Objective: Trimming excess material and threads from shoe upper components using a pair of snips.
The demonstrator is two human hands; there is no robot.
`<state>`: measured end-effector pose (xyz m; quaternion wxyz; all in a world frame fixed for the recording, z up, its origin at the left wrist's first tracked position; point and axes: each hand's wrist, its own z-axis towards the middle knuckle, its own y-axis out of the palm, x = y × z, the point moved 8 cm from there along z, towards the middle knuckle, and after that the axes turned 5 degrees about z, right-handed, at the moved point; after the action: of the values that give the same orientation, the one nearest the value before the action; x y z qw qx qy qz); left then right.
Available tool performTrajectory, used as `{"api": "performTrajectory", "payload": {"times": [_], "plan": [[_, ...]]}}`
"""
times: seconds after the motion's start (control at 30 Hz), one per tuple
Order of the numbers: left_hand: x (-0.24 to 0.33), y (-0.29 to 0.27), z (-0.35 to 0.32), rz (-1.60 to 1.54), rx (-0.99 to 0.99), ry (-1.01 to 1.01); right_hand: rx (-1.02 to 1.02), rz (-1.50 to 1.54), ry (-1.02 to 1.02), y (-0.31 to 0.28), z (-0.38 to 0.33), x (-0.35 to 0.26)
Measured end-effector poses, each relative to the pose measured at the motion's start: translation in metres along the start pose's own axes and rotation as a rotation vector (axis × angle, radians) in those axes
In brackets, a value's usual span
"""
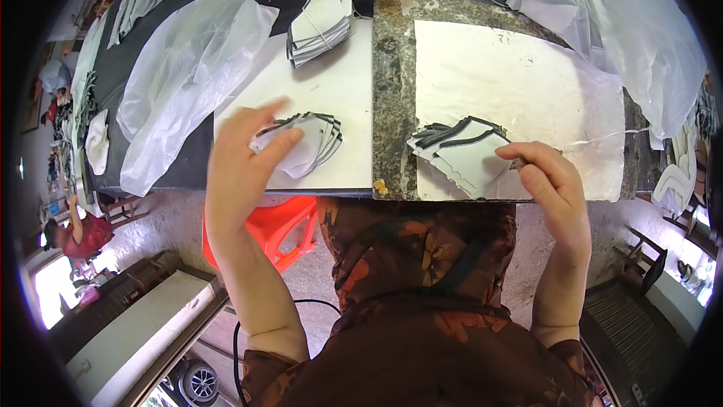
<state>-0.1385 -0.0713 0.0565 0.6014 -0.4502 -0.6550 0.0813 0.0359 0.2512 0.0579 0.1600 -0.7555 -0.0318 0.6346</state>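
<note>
A dark table point(192, 158) spreads before a seated worker in a brown flower-print garment point(422, 271). A mottled slab point(393, 91) covers part of its right side. Clear plastic bags lie to either side, one at left point(188, 68) and another at upper right point(633, 23). A white sheet point(520, 83) rests on the slab; a second white sheet point(354, 87) lies just left of it. Below the table's edge stands a red plastic stool point(282, 230).

The left hand point(245, 151) reaches over the left stack, thumb and forefinger apart; whether they touch it cannot be told. The right hand point(550, 177) is at the right edge of the other pile, thumb and forefinger close together, though any grip between them is unclear.

That right stack point(467, 155) of pale, dark-edged pieces fans across the slab's sheet. A tied bundle point(320, 27) of similar pieces sits above the left stack point(316, 147), whose pieces fan out on the second sheet.
</note>
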Motion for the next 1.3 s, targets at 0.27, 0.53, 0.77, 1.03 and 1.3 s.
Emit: {"api": "performTrajectory", "payload": {"times": [0.27,0.53,0.77,1.03,1.3], "plan": [[0.076,0.076,-0.005,-0.512,-0.266,0.132,-0.23,-0.223,-0.215,0.033,-0.003,-0.033],[0.104,0.141,-0.014,-0.54,-0.34,0.1,-0.238,-0.339,-0.239,0.035,-0.017,-0.029],[0.093,0.14,-0.024,-0.415,-0.267,0.15,-0.166,0.068,0.056,0.03,-0.014,-0.012],[0.102,0.123,-0.039,0.043,0.189,0.593,-0.109,-0.027,-0.084,0.027,0.009,-0.013],[0.085,0.133,-0.049,0.246,0.343,0.66,-0.047,-0.132,-0.04,0.049,0.034,-0.01]]}}
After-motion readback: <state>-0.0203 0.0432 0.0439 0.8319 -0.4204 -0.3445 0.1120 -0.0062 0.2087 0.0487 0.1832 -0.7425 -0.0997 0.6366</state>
